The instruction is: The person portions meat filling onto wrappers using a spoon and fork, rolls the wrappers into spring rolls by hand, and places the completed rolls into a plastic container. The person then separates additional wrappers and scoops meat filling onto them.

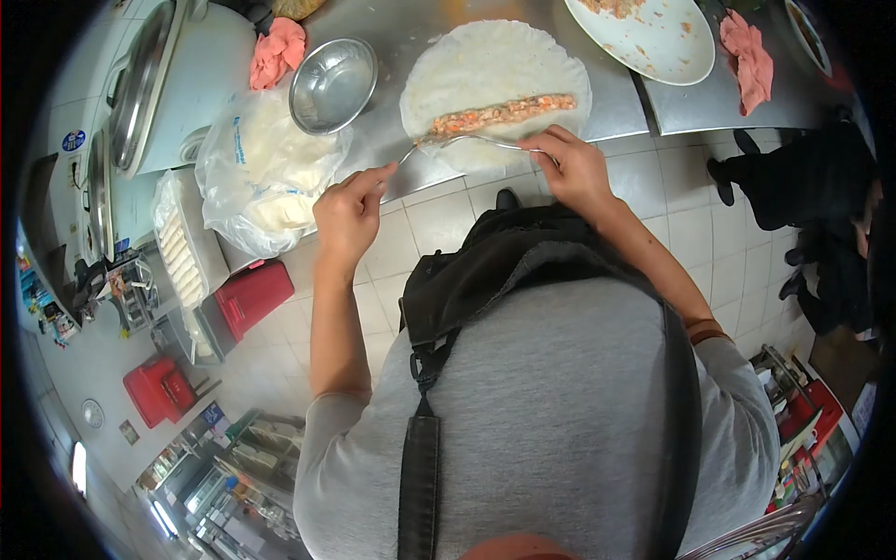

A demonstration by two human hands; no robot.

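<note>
A round white wrapper lies flat on the steel table, its near edge at the table's front edge. Across its lower half runs a strip of orange and pink filling. My left hand, left of the wrapper, pinches the handle of a metal utensil. From the right, my right hand grips a second metal utensil, a fork or spoon. Both utensil tips meet near the left end of the filling; their exact shapes are hard to make out.
A metal bowl and a plastic bag of white wrappers stand left. Behind right is a white plate with filling scraps. Pink cloths lie on both sides. A tray of white rolls is far left. People in dark clothes stand right.
</note>
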